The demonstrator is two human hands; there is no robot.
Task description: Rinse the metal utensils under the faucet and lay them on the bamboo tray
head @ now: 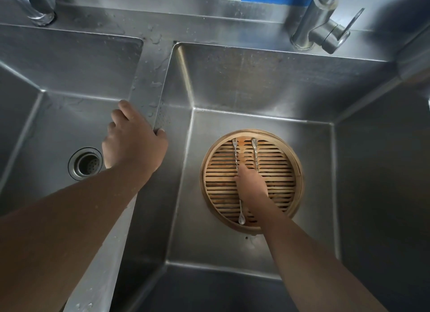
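A round bamboo tray [294,165] with slats sits on the floor of the right sink basin. Two long twisted metal utensils lie on it side by side, pointing away from me. The left utensil [236,153] has fork tines at its far end and a small spoon bowl at its near end. The right utensil [255,154] disappears under my fingers. My right hand [252,186] is down on the tray, fingers closed around the right utensil's near part. My left hand [133,141] grips the ridge between the two basins.
The steel faucet [311,25] with its lever stands behind the right basin; no water is seen running. A second faucet base [37,9] is at the back left. The left basin holds a drain strainer [85,163]. Water drops lie on the divider [153,78].
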